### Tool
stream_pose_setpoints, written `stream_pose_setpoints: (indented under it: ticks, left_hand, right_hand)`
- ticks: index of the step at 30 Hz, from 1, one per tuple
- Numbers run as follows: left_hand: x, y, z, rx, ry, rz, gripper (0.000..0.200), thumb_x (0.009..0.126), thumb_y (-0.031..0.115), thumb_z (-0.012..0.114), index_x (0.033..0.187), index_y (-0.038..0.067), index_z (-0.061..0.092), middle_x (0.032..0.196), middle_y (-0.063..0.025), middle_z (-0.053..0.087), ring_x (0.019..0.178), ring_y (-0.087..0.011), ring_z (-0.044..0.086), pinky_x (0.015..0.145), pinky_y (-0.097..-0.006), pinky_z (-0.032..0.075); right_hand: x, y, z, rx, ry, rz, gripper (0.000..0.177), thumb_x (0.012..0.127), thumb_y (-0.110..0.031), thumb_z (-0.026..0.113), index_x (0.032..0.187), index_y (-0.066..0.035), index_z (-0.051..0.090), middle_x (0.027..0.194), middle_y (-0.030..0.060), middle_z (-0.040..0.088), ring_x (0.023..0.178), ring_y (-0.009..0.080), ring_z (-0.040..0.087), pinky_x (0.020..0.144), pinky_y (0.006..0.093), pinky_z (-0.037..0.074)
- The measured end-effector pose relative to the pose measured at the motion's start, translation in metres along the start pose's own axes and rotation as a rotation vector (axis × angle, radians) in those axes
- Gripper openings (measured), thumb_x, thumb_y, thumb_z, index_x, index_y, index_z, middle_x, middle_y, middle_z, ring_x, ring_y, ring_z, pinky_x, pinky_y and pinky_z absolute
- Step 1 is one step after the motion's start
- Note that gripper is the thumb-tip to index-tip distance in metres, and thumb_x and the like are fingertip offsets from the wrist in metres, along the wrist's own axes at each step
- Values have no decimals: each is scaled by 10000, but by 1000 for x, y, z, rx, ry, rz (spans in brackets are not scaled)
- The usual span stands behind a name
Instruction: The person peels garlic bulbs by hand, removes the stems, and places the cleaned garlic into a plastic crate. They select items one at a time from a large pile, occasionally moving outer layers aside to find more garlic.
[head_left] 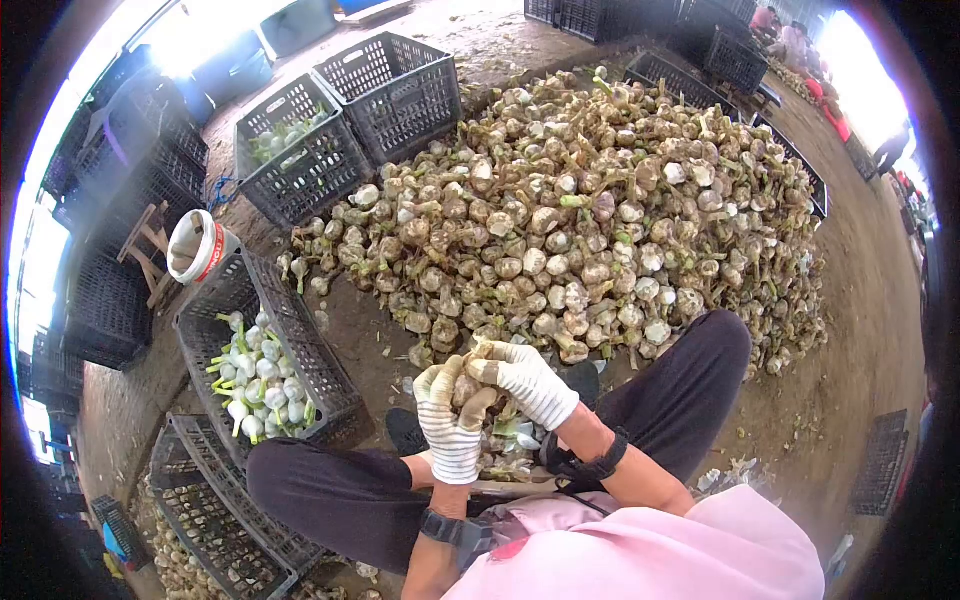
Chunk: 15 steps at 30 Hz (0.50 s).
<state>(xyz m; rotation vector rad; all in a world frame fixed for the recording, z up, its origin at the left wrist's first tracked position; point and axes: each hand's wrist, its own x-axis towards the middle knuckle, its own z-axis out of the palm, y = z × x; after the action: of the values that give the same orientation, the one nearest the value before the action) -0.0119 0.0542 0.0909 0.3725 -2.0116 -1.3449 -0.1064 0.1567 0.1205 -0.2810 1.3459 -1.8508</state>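
Observation:
A brownish, unpeeled garlic bulb is held up between my two gloved hands, above my lap. My left hand wraps its fingers and thumb around the bulb from the left and below. From the right, my right hand closes its fingertips on the bulb's upper side, partly hiding it. Both hands wear white knitted gloves with striped cuffs. Just beyond them spreads a large pile of dirty garlic bulbs with short stems. To the left, a black plastic crate contains clean white garlic bulbs.
Two more black crates stand at the pile's far left, one with pale garlic inside. A white bucket sits beside them. Another crate lies near my left knee. Loose skins lie between my feet. Other people sit far right.

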Motion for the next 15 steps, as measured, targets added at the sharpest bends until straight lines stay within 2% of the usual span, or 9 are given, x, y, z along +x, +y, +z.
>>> stream_pose_setpoints:
  ticks: [1, 3, 5, 7, 10, 13, 14, 15]
  left_hand:
    - [0, 1, 1, 1, -1, -2, 524, 717, 203, 784, 1153, 0, 576, 1097, -81, 495, 992, -191, 511, 864, -318, 429]
    - [-2, 3, 3, -231, 32, -208, 512, 733, 210, 778, 1149, -9, 575, 1084, -81, 500, 992, -194, 513, 859, -329, 435]
    - [-5, -1, 5, -192, 20, -207, 504, 750, 204, 770, 1155, -15, 567, 1078, -72, 501, 967, -185, 527, 855, -317, 443]
    - [-7, 0, 7, -381, 28, -312, 481, 815, 229, 715, 1193, -9, 538, 1078, -36, 530, 941, -113, 508, 817, -251, 434]
    - [-6, 3, 5, -472, 47, -359, 472, 827, 244, 707, 1197, 6, 537, 1077, -24, 540, 919, -92, 506, 806, -231, 432]
    - [-9, -13, 3, -363, 74, -327, 480, 825, 243, 708, 1205, 6, 535, 1082, -26, 541, 931, -97, 505, 813, -241, 433]
    - [-4, -8, 3, -226, 74, -169, 474, 816, 247, 718, 1194, 16, 548, 1078, -31, 533, 924, -108, 513, 810, -245, 431]
    - [-1, -5, 2, -224, 74, -169, 474, 816, 247, 718, 1194, 16, 548, 1078, -31, 533, 924, -108, 513, 810, -245, 431]
  right_hand:
    - [-1, -1, 0, 16, 12, 34, 210, 842, -202, 643, 981, -44, 642, 857, -11, 634, 782, 59, 553, 712, 223, 457]
    - [-1, 1, -2, 34, 24, 69, 220, 834, -201, 646, 973, -30, 650, 862, -3, 645, 787, 69, 568, 727, 224, 459]
    - [2, 6, -7, -7, 37, 91, 203, 831, -171, 638, 953, -9, 652, 846, 8, 652, 742, 79, 580, 693, 221, 466]
    - [1, 6, -7, 53, 34, 106, 206, 836, -170, 634, 970, -13, 650, 830, 2, 645, 709, 78, 580, 662, 221, 472]
    - [-2, 9, -10, 111, 25, 95, 234, 832, -156, 624, 1017, -15, 643, 815, 2, 638, 675, 81, 582, 636, 220, 479]
    - [-4, 9, -10, 121, 13, 95, 308, 809, -127, 606, 1094, -14, 628, 814, 6, 631, 670, 88, 578, 657, 212, 481]
    - [-4, 4, -10, 136, 23, 106, 303, 809, -129, 607, 1090, -19, 629, 808, -5, 625, 664, 84, 568, 650, 208, 473]
    - [-6, -2, -9, 151, 33, 120, 297, 809, -131, 608, 1086, -25, 630, 802, -15, 619, 658, 79, 558, 643, 204, 465]
